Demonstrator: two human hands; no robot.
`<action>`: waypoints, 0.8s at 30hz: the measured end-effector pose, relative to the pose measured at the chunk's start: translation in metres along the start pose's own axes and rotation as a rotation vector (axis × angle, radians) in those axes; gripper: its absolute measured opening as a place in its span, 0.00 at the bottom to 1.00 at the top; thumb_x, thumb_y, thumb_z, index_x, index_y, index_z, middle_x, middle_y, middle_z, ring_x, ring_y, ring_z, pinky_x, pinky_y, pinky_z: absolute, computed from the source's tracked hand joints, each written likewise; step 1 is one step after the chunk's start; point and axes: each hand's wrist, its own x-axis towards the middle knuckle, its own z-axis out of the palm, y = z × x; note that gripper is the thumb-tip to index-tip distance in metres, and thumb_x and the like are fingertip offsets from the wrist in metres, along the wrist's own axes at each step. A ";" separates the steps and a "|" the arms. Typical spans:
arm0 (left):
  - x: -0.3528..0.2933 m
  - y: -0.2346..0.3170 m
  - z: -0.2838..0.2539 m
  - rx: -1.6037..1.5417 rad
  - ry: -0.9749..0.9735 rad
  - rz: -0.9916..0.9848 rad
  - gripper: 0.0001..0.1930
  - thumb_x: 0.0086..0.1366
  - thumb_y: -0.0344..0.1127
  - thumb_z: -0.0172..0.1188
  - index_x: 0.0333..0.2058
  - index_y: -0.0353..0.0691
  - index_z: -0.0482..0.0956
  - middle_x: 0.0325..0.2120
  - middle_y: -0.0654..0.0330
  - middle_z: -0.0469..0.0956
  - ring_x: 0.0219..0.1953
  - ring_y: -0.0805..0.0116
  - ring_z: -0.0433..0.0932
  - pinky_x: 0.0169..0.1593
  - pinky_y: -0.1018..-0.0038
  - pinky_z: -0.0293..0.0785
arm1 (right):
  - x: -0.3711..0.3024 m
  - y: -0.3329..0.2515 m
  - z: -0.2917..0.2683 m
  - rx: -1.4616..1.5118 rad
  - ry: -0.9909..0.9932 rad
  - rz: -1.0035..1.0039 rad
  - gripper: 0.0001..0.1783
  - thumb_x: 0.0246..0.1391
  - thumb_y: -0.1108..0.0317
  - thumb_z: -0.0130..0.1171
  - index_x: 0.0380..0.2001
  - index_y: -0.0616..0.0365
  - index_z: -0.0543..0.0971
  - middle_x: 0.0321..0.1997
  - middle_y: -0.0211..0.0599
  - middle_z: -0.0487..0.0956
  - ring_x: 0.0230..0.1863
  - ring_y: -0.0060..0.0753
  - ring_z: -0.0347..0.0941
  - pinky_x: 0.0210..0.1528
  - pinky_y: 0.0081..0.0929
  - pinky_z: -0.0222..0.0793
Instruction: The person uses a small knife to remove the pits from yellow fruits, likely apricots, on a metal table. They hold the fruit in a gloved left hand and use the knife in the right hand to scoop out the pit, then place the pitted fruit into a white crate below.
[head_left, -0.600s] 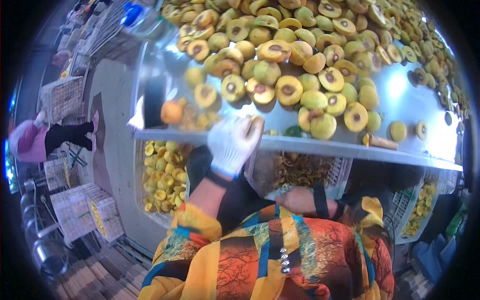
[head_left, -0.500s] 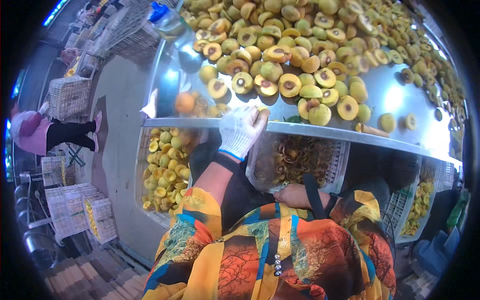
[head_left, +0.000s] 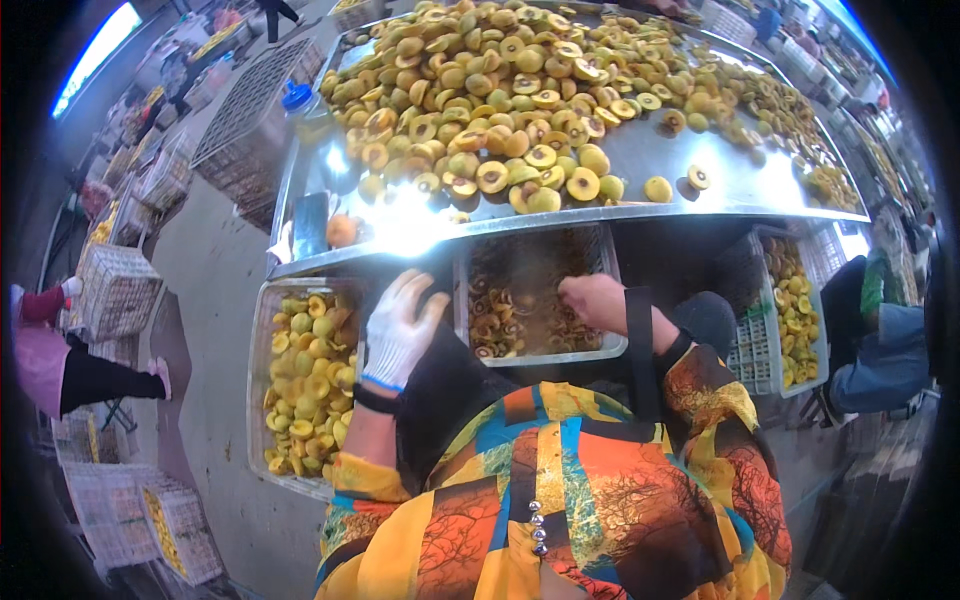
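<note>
My left hand [head_left: 403, 325], in a white knit glove, hovers below the metal table's front edge with fingers stretched and thumb apart. No object shows in it. It is between a crate of yellow fruit halves [head_left: 310, 385] and a crate of brown pits and scraps [head_left: 500, 310]. My bare right hand [head_left: 594, 301] is above the right part of the scrap crate, its fingers curled together; whatever they hold, if anything, is hidden. On the table lies a big heap of halved, peach-like yellow fruit [head_left: 480, 90], several halves showing brown pits.
The metal table [head_left: 640, 170] carries a blue-capped bottle [head_left: 297, 97] and an orange round item [head_left: 341, 231] at its left. Another crate of fruit [head_left: 790, 310] stands at right. A person in pink [head_left: 40, 375] is at far left; stacked crates [head_left: 255, 125] stand behind.
My left hand has come off the table's edge and opened, moving down and left. My right hand has risen over the scrap crate. The view has shifted, showing more of the table's far side.
</note>
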 end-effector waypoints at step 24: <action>0.064 -0.008 0.018 0.193 -0.104 0.032 0.17 0.42 0.30 0.64 0.34 0.38 0.74 0.40 0.53 0.73 0.46 0.50 0.70 0.51 0.60 0.65 | 0.032 0.099 -0.068 0.167 0.746 0.312 0.08 0.53 0.73 0.53 0.37 0.63 0.75 0.32 0.41 0.78 0.34 0.35 0.76 0.38 0.24 0.70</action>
